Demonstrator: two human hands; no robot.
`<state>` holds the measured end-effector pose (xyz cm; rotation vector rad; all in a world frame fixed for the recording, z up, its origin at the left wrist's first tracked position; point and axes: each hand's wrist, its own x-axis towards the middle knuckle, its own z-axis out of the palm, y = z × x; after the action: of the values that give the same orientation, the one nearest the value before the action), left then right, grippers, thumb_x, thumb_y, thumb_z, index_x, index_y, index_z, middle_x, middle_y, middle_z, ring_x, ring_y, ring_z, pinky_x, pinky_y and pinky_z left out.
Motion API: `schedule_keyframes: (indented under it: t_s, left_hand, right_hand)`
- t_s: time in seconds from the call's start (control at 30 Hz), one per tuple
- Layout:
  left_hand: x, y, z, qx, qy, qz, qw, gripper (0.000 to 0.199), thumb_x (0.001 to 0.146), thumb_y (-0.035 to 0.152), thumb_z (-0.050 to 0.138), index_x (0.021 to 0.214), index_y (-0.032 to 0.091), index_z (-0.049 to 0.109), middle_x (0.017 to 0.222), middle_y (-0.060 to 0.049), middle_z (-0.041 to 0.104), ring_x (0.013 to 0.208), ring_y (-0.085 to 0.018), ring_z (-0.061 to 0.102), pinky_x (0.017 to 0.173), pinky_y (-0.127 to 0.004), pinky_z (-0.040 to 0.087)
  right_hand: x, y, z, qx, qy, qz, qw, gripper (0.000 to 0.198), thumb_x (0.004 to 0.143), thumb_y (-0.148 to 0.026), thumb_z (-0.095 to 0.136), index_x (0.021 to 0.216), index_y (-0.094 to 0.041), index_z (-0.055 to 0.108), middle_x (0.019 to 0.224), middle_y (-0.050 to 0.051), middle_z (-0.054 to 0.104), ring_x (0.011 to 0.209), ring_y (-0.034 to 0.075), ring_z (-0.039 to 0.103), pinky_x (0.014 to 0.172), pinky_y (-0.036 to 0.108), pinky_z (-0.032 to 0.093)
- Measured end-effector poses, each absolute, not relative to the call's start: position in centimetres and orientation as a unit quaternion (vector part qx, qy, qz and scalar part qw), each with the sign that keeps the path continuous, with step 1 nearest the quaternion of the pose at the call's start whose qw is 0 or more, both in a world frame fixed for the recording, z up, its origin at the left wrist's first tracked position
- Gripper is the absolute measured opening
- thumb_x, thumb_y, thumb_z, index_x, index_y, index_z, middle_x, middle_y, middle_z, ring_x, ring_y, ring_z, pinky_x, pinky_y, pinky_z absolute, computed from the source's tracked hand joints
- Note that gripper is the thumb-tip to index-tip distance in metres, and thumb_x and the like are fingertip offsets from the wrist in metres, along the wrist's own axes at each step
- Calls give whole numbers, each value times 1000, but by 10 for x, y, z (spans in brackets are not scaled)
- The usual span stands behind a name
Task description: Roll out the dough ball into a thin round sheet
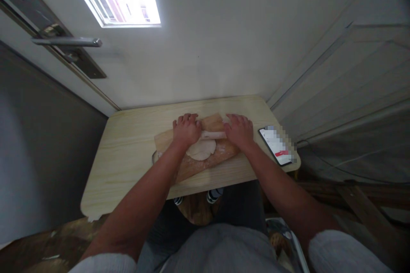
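A pale rolling pin (212, 135) lies across the far edge of a flattened round of dough (201, 150). My left hand (187, 129) is closed over the pin's left end, and my right hand (238, 129) is closed over its right end. Beneath them is a wooden cutting board (188, 172), dusted with what looks like flour and set at a slant. A metal handle (153, 158) shows at the board's left edge. Both hands hide the ends of the pin, and my left forearm covers part of the board.
The board rests on a small light-wood table (124, 149). A phone (277, 145) with a lit screen lies near the table's right edge. Behind stands a white door (205, 51) with a lever handle (67, 42). A metal-rimmed container (296, 247) sits low beside my right leg.
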<state>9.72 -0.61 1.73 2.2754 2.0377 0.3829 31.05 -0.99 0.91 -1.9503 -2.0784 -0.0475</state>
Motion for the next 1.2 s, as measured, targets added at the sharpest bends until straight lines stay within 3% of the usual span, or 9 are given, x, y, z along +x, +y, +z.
schedule_keyframes:
  t_s: [0.53,0.83,1.2]
  left_hand:
    - [99,-46,18,738,660,141,6,43,101,43,32,134,28,55,136,-8,59,124,-30,51,109,-51,33]
    - [98,-10,22,742,659,117,36,47,100,45,30,138,28,52,142,-9,55,128,-30,48,107,-52,35]
    - [101,26,21,740,661,121,34,50,101,45,24,134,23,55,136,-13,57,126,-31,49,105,-52,36]
  right_hand:
    - [305,-68,15,-680,-716,-46,153,43,101,-39,36,129,-21,62,135,13,61,123,31,46,103,50,28]
    - [309,-27,3,-679,-716,-42,158,43,98,-36,41,133,-20,60,134,14,62,123,32,47,101,49,27]
    - [312,19,3,-688,-714,3,128,46,99,-40,42,137,-22,57,134,13,62,120,30,51,98,44,34]
